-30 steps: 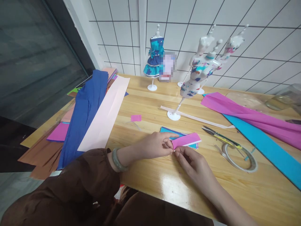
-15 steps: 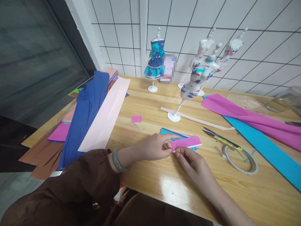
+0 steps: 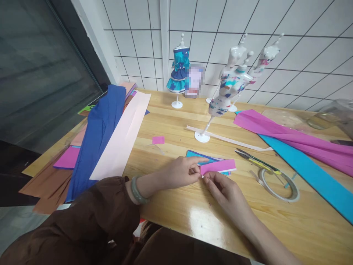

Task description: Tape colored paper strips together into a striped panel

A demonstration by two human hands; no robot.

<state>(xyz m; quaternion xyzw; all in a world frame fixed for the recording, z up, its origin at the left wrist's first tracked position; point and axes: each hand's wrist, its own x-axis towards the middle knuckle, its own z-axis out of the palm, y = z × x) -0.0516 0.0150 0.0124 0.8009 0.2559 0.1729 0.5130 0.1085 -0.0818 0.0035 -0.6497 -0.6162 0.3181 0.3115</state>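
Observation:
Between my hands is a short pink paper strip (image 3: pixel 217 166) with a white lower edge. My left hand (image 3: pixel 183 172) pinches its left end, thumb against curled fingers, with the index finger stretched out above. My right hand (image 3: pixel 226 189) is closed at the strip's lower left corner, fingertips meeting close to the left ones, where a tiny white bit shows. Exactly what the right fingertips grip is partly hidden. Under the strip lie folded blue and teal paper pieces (image 3: pixel 192 154) on the wooden table (image 3: pixel 171 206).
Scissors (image 3: pixel 257 162) rest across a tape roll (image 3: pixel 296 191) at right. Beyond them lie long pink (image 3: pixel 278 127) and turquoise sheets (image 3: pixel 309 176). Paint-marked mannequins (image 3: pixel 228 88) and a dressed mannequin (image 3: pixel 180 70) stand behind. Blue paper (image 3: pixel 102 129) and pale pink paper (image 3: pixel 121 140) lie left.
The whole view has shifted slightly. My hands stay at the left end of the pink strip, with hardly any movement.

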